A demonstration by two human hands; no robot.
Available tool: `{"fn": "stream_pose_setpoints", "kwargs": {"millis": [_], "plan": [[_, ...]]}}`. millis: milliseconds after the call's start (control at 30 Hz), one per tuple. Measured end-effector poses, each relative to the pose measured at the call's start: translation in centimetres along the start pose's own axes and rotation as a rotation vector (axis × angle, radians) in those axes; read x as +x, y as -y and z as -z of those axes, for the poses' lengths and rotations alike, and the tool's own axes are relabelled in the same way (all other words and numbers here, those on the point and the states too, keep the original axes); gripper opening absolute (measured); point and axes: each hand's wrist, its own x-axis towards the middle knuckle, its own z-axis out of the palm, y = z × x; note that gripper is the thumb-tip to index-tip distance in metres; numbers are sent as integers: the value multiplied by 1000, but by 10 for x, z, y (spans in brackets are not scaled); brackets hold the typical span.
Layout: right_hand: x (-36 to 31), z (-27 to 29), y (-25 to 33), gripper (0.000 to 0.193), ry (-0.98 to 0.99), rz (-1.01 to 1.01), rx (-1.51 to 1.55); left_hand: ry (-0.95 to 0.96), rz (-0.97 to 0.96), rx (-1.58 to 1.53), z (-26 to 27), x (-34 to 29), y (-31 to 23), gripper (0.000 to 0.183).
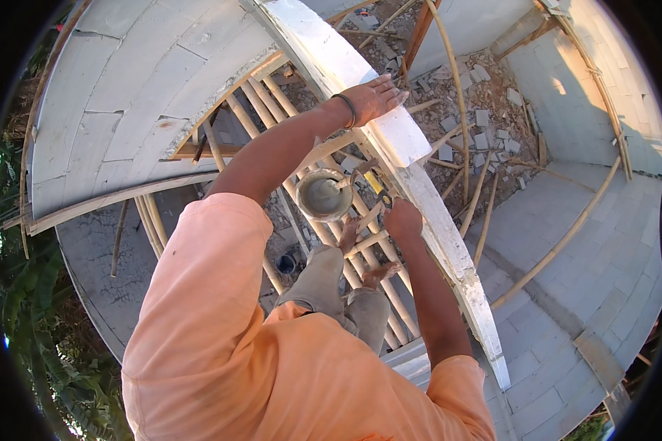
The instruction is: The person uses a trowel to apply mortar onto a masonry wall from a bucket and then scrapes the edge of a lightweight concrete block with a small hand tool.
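My left hand (379, 97) lies flat, fingers stretched, on a pale block (404, 140) that sits on top of the wall. Below it, my right hand (403, 218) is closed around the handle of what looks like a hammer (376, 185), yellow and black, with a brownish head set crosswise. The hammer's head is beside the wall, short of the block. Left of it stands a round bucket (301, 192) holding wet grey mortar (322, 197). A pale stick-like handle (343, 183) leans at its rim; its lower end is hidden.
Bare feet rest on a platform of bamboo poles (390, 264) with gaps between them. The narrow wall top (449, 250) runs diagonally past my right arm. Beyond it, rubble (485, 140) and bamboo props (460, 95) lie far below. A dark bucket (286, 263) is lower down.
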Motion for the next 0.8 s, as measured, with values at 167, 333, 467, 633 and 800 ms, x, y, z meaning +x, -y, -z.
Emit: {"fn": "stream_pose_setpoints", "kwargs": {"millis": [167,333,467,633,800], "plan": [[3,7,1,28,30,18,-27,58,8,26,9,-1,-2,72],[5,8,2,26,15,39,-58,48,8,42,8,-4,-1,70],[10,10,-3,31,-21,-36,-1,16,13,23,5,-3,-1,69],[10,28,-3,32,58,44,33,33,8,-11,6,-6,0,69],[13,18,-6,33,2,4,10,10,9,-23,-3,0,0,71]]}}
